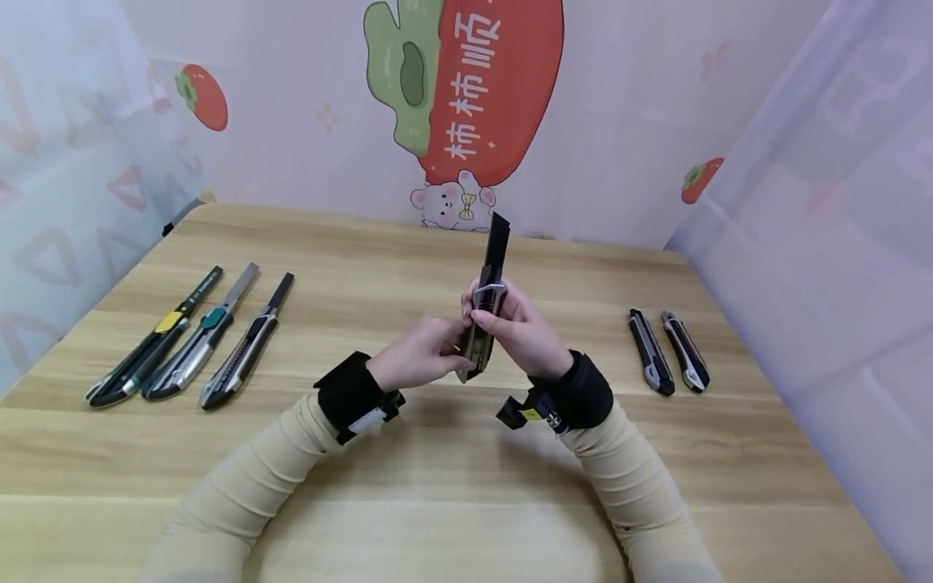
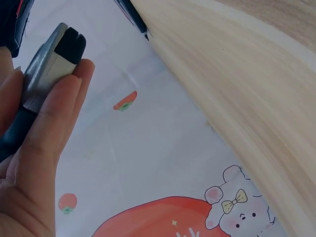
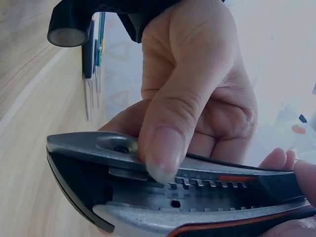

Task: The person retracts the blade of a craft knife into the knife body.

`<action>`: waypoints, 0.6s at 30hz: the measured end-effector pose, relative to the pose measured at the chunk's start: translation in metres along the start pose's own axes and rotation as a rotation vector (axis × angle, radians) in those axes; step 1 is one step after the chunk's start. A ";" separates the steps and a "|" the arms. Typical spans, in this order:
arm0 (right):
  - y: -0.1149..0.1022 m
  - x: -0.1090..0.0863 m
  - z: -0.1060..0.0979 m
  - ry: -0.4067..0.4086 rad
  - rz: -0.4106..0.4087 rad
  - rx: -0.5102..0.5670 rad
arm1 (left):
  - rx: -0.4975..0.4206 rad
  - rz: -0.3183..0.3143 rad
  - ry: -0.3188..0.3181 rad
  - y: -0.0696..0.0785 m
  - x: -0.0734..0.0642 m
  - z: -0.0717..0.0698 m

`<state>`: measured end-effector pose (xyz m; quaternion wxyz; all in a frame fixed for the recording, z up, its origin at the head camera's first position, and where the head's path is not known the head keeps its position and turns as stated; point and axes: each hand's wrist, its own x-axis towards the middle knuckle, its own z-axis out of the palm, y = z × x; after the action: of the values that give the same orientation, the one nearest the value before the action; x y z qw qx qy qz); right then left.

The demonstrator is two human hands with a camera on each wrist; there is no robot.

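Observation:
Both hands hold one large snap-off utility knife [image 1: 481,336] above the middle of the table, its wide black blade pointing up and away. My right hand [image 1: 521,328] grips the body near the metal nose, thumb along its face. At the tail, my left hand [image 1: 423,352] holds the handle between thumb and fingers. The right wrist view shows the left thumb [image 3: 165,148] on the knife's toothed metal channel [image 3: 207,195]; right fingertips reach in at that view's edge. In the left wrist view, fingers lie along the black-capped tail [image 2: 71,44].
On the left of the wooden table [image 1: 408,518] lie three utility knives with blades extended: one with a yellow slider [image 1: 156,344], one green [image 1: 200,344], one black [image 1: 248,344]. Two smaller knives, one [image 1: 650,352] beside the other [image 1: 685,352], lie right. A printed cloth [image 1: 291,154] hangs behind.

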<state>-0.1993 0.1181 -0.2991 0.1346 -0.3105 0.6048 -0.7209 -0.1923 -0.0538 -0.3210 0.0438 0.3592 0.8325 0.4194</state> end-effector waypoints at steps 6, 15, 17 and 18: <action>-0.002 0.000 0.001 0.002 -0.003 0.009 | -0.003 0.002 0.001 0.001 0.001 -0.002; -0.004 0.001 0.002 0.040 0.010 -0.066 | 0.017 0.040 0.024 0.004 -0.001 -0.008; -0.004 0.001 0.000 0.040 0.050 -0.083 | 0.007 0.049 0.033 0.005 -0.003 -0.010; -0.003 0.001 -0.001 0.034 0.072 -0.093 | 0.003 0.050 0.034 0.006 -0.003 -0.011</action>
<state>-0.2003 0.1187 -0.2961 0.1355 -0.2822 0.6508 -0.6917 -0.1908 -0.0607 -0.3107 0.0184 0.3728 0.8245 0.4252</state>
